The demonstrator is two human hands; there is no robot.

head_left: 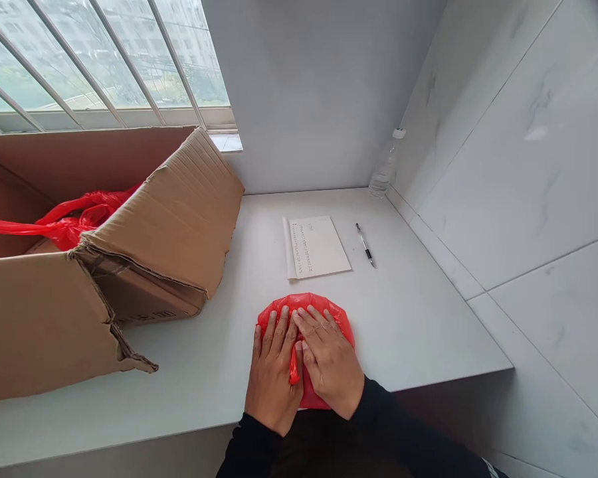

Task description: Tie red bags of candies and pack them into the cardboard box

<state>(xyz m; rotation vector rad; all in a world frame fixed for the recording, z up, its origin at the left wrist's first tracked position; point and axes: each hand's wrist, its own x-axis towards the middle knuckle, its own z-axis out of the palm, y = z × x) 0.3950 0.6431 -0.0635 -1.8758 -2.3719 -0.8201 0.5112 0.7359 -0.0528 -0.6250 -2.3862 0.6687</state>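
Observation:
A rounded red plastic bag (346,325) lies at the front edge of the white table, its contents hidden. Flat on its left side rests my left hand (275,375), fingers stretched out and pointing away from me. My right hand (331,362) lies on the right side of the bag, fingers extended and slanting toward the left hand. The fingertips of both hands come close together near the bag's middle. Between the hands a twisted red tail (294,368) of the bag sticks up.
An open cardboard box (169,219) with torn flaps stands on the left, with red plastic bags (87,216) inside. Beyond my hands lie a sheet of paper (323,249) with writing and a pen (365,245). A clear bottle (383,169) stands in the back corner.

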